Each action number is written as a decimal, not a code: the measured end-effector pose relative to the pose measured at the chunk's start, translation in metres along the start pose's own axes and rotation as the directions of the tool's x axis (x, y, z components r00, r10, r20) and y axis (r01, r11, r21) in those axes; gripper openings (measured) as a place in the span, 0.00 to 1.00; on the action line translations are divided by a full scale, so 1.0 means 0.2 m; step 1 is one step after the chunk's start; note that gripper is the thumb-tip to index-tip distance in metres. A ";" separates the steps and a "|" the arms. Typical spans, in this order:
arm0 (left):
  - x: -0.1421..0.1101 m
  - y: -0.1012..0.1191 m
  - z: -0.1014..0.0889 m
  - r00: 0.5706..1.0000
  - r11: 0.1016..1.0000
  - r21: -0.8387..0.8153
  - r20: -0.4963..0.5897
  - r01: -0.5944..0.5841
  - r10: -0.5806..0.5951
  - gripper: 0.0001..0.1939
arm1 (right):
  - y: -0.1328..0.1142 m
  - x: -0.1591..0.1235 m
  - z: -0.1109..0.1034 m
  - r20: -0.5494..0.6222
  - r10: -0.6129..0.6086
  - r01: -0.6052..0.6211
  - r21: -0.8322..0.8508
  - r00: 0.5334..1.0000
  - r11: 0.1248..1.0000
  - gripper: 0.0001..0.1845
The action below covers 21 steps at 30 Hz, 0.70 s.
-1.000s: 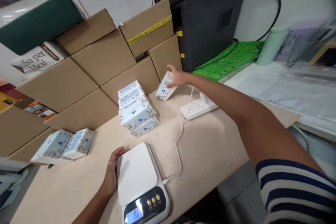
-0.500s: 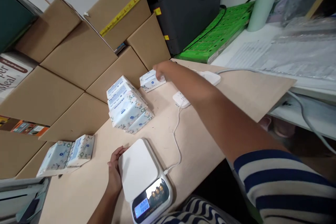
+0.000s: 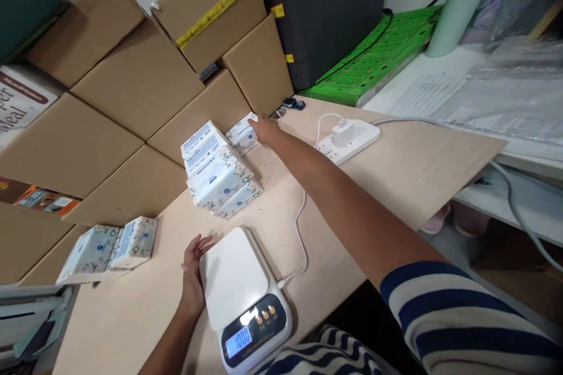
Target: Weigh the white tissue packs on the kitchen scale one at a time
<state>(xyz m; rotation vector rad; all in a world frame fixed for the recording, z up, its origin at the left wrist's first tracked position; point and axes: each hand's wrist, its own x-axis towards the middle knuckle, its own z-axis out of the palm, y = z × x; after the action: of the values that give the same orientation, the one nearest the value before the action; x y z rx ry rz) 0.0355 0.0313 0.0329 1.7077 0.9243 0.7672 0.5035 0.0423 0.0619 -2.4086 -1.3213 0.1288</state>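
Observation:
My right hand (image 3: 266,128) reaches far across the table. Its fingers close on the end of a single white-and-blue tissue pack (image 3: 241,133), which lies against the cardboard boxes (image 3: 132,88). Just left of it sits a pile of several similar tissue packs (image 3: 220,174). My left hand (image 3: 193,272) lies open and flat on the table, fingers spread, touching the left edge of a white kitchen scale (image 3: 235,281). Nothing sits on the scale, and its lit display (image 3: 241,338) shows digits.
Two more tissue packs (image 3: 109,246) lie at the left. A white power strip (image 3: 349,140) with a plugged charger sits at the right, its cable running to the scale. Behind stand a black machine (image 3: 325,6), a green crate (image 3: 373,64) and a pale bottle (image 3: 457,6).
My right hand carried the single pack leftward and set it down against the boxes beside the pile. The scale reading changed. My left hand has spread its fingers slightly.

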 end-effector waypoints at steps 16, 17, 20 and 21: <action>0.00 -0.11 0.04 0.989 0.946 -0.320 0.145 0.051 -0.005 0.51 | -0.41 -0.48 -0.45 -0.858 0.338 0.128 0.413 0.387 0.902 0.39; 0.00 -0.12 0.05 0.989 0.941 -0.335 0.151 0.052 -0.001 0.50 | -0.46 -0.59 -0.43 -0.890 0.294 0.210 0.380 0.348 0.901 0.39; 0.01 -0.17 0.07 0.989 0.928 -0.372 0.148 0.036 0.021 0.48 | -0.62 -0.97 -0.25 -0.860 -0.086 0.385 0.133 0.502 0.913 0.37; 0.01 -0.19 0.08 0.989 0.926 -0.376 0.145 0.027 0.031 0.48 | -0.67 -1.10 -0.16 -0.762 -0.274 0.465 0.039 0.587 0.885 0.34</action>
<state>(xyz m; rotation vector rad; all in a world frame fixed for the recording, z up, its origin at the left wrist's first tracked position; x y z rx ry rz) 0.0412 0.0330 -0.0076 1.4033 0.6236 0.7528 0.2850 -0.0844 0.1181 -1.6046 -1.2532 -0.7126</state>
